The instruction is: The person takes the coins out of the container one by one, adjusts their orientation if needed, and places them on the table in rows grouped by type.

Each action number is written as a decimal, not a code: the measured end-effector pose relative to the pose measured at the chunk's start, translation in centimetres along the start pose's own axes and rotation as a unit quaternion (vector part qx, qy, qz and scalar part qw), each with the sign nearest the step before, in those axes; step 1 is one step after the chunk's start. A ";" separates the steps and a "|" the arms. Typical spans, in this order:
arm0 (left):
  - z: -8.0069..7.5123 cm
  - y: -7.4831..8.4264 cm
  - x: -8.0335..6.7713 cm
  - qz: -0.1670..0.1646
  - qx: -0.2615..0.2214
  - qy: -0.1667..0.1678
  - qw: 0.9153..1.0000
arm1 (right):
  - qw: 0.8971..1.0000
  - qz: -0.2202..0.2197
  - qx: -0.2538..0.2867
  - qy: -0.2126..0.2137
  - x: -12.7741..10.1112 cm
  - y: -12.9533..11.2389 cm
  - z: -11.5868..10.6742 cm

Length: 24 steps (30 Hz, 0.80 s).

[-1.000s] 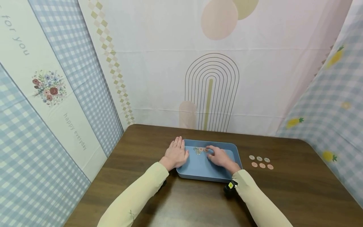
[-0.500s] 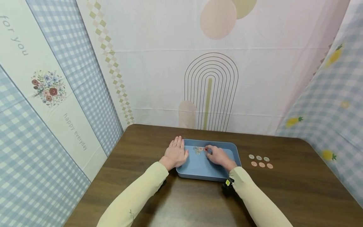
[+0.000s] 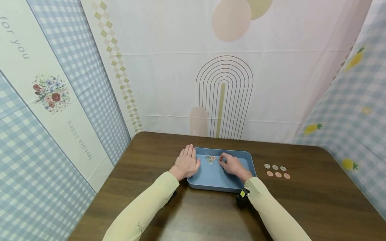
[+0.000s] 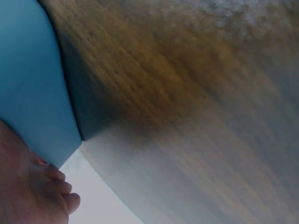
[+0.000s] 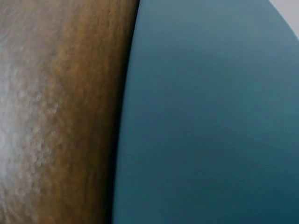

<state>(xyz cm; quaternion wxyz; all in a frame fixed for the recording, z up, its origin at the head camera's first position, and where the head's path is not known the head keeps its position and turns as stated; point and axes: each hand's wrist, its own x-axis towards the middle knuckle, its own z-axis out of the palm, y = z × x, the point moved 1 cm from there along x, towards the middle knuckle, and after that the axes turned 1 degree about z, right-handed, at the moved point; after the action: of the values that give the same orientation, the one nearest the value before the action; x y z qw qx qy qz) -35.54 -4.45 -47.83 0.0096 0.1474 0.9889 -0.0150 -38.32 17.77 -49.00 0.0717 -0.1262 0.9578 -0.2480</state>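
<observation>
Holding few coins [image 3: 210, 159], blue tray [image 3: 211, 177]; left hand [image 3: 187, 163] flat beside; right hand [image 3: 231, 164] curled inside, grasp unclear.

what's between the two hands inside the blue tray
A small cluster of coins on the blue plastic tray floor, between left hand and right hand, in the head view.

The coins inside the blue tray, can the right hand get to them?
Probably yes. The right hand is already inside the tray, right beside the little pile of coins, with nothing between them.
</observation>
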 end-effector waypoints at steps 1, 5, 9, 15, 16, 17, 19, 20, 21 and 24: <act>0.0 0.0 0.0 0.000 0.000 -0.001 1.000 | 1.000 0.003 0.002 -0.001 0.0 0.0 0.0; 0.1 0.0 0.1 0.000 -0.002 -0.003 1.000 | 1.000 0.016 0.010 -0.004 0.1 0.2 -0.1; 0.2 0.0 0.2 -0.001 -0.001 -0.005 1.000 | 1.000 0.025 0.012 -0.004 0.1 0.2 -0.1; 0.3 -0.1 0.1 0.001 -0.004 -0.003 1.000 | 0.999 0.032 0.014 -0.002 -0.3 0.1 -0.2; 0.3 -0.1 0.1 0.001 -0.005 -0.004 1.000 | 0.999 0.032 0.015 -0.001 -0.3 0.1 -0.1; 0.3 -0.1 0.1 0.002 -0.006 -0.003 1.000 | 0.999 0.033 0.017 0.000 -0.4 0.0 -0.2; 0.2 -0.1 0.0 0.003 -0.005 -0.005 1.000 | 0.999 0.033 0.021 0.003 -0.5 0.0 -0.2; 0.2 -0.1 0.0 0.003 -0.006 -0.005 1.000 | 0.999 0.033 0.024 0.003 -0.6 0.0 -0.2; 0.2 -0.1 0.0 0.003 -0.007 -0.004 1.000 | 0.999 0.034 0.026 0.003 -0.7 0.0 -0.2; 0.1 -0.1 -0.1 0.003 -0.007 -0.004 1.000 | 0.999 0.034 0.031 0.004 -0.9 0.0 -0.2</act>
<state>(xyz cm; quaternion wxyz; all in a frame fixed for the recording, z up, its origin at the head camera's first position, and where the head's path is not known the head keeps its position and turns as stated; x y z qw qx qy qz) -35.51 -4.57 -47.97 0.0149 0.1503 0.9885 -0.0086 -37.52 18.11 -48.71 0.0805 -0.0899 0.9536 -0.2759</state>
